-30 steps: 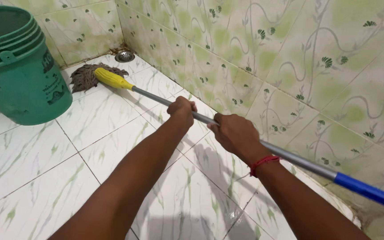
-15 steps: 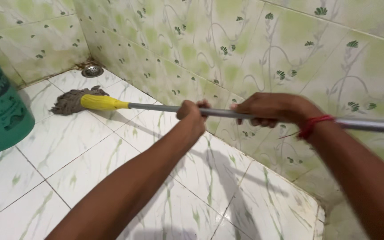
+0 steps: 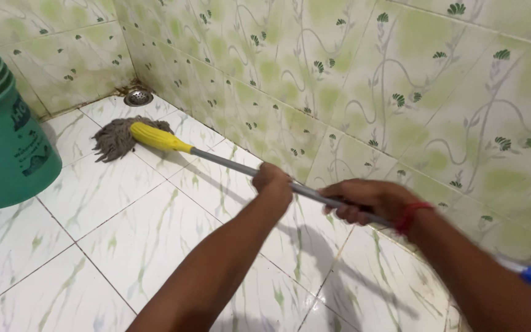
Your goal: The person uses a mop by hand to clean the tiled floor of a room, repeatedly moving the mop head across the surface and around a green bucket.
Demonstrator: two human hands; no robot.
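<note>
While both hands grip the mop (image 3: 173, 145), its grey string head lies flat on the white floor tiles (image 3: 118, 246) toward ten o'clock, just short of the round floor drain (image 3: 137, 96) in the corner. The left hand (image 3: 273, 182) is wrapped fully around the grey metal shaft near the middle of its length, fingers curled closed on it. The right hand (image 3: 364, 200) closes on the shaft just behind, toward three o'clock, with a red thread band (image 3: 408, 216) at the wrist. A yellow plastic collar joins shaft to head, and a blue end cap shows at four o'clock. At nine o'clock a green bucket (image 3: 7, 147) stands on the floor, near the mop head but apart from it.

I judge the shaft stiff, light and smooth, possibly slick if wet, so two spaced full-hand grips suit it. The head looks soft, limp and heavier when soaked, dragging rather than sliding. The wall tiles (image 3: 364, 80) run close alongside the shaft.
</note>
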